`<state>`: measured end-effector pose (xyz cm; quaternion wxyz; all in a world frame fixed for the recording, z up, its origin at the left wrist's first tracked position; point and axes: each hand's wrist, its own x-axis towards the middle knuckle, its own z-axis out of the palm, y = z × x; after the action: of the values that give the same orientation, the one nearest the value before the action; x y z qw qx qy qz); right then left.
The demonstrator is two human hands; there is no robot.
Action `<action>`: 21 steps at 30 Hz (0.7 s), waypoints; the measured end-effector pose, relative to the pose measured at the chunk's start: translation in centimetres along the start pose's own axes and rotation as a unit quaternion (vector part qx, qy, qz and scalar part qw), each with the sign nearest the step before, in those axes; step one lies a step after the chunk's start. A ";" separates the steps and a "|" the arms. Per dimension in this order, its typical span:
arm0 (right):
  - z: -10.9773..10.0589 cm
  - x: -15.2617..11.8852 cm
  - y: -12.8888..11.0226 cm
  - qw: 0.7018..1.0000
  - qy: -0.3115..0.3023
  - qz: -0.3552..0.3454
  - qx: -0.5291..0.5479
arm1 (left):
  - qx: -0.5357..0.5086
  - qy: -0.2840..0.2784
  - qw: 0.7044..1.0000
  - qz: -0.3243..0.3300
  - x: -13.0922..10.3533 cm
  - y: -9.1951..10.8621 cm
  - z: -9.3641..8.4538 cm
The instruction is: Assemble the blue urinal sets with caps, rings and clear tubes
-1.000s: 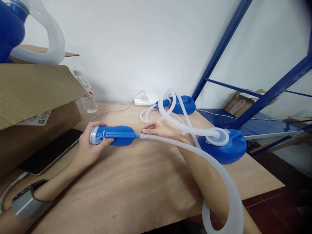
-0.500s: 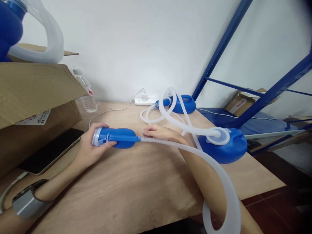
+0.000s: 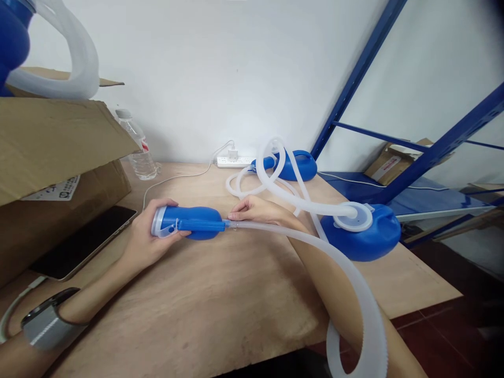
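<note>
My left hand (image 3: 151, 231) is wrapped round a blue plastic cup-shaped receiver (image 3: 197, 220) that has a clear rim at its left end. From its narrow right end runs a translucent hose (image 3: 283, 230), which curves over my right forearm and down past the table edge. Around the hose end sits a small thin wire clamp (image 3: 237, 225). My right hand (image 3: 254, 210) is closed, thumb and fingertips pinched at this joint on the clamp. The exact grip is partly hidden behind the fingers.
At right lies a blue plastic container (image 3: 366, 236) with a clear cap and hose. Behind are another blue container (image 3: 301, 165), coiled hose and a power strip (image 3: 235, 161). Left stand a cardboard box (image 3: 59, 152), phone (image 3: 86, 241) and water bottle (image 3: 137, 149). A blue shelf (image 3: 354, 84) stands right.
The receiver and left hand have shifted slightly right. My right fingertips have moved slightly left at the hose joint and closed more tightly together.
</note>
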<state>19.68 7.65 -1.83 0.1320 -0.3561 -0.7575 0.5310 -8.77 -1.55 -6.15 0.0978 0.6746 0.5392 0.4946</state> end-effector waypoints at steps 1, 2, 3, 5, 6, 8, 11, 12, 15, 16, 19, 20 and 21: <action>0.1 0.0 -0.2 1.000 0.007 -0.001 0.010 | -0.002 0.003 1.000 -0.001 -0.1 -0.1 0.0; 0.2 0.0 -0.3 1.000 0.016 0.000 0.022 | -0.003 0.007 1.000 -0.002 -0.1 -0.2 0.0; 0.3 0.1 -0.4 0.999 0.027 0.005 0.034 | -0.003 0.011 1.000 0.001 -0.2 -0.3 -0.1; 0.6 0.4 -0.4 0.997 0.051 0.022 0.057 | -0.002 0.022 1.000 0.015 -0.3 -0.5 -0.1; 0.8 0.6 -0.4 0.995 0.066 0.030 0.066 | 0.000 0.030 0.999 0.027 -0.4 -0.6 -0.1; 1.1 1.0 -0.3 0.993 0.086 0.037 0.074 | 0.002 0.040 0.997 0.062 -0.5 -0.9 -0.2; 1.7 1.4 -0.4 0.994 0.079 0.022 0.069 | -0.005 0.033 0.989 0.143 -0.6 -1.1 -0.2; 1.9 1.5 -0.5 0.995 0.073 0.016 0.065 | -0.008 0.029 0.985 0.173 -0.7 -1.1 -0.3; 2.4 1.6 -0.7 0.996 0.072 0.000 0.057 | -0.004 0.027 0.975 0.219 -1.1 -1.1 -0.4; 2.4 1.6 -0.9 0.996 0.075 -0.006 0.053 | -0.001 0.029 0.976 0.218 -1.4 -1.1 -0.4; 2.4 1.4 -1.2 0.996 0.074 -0.025 0.033 | 0.010 0.025 0.980 0.198 -2.3 -1.2 -0.5; 2.3 1.3 -1.3 0.997 0.071 -0.029 0.029 | 0.016 0.019 0.979 0.202 -2.6 -1.3 -0.5; 2.3 1.2 -1.4 0.997 0.064 -0.031 0.028 | 0.021 0.013 0.977 0.212 -2.9 -1.3 -0.4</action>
<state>16.93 6.60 -1.71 0.2061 -0.3621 -0.7430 0.5237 -9.74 -3.55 -8.45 -0.0304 0.7694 0.3951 0.5011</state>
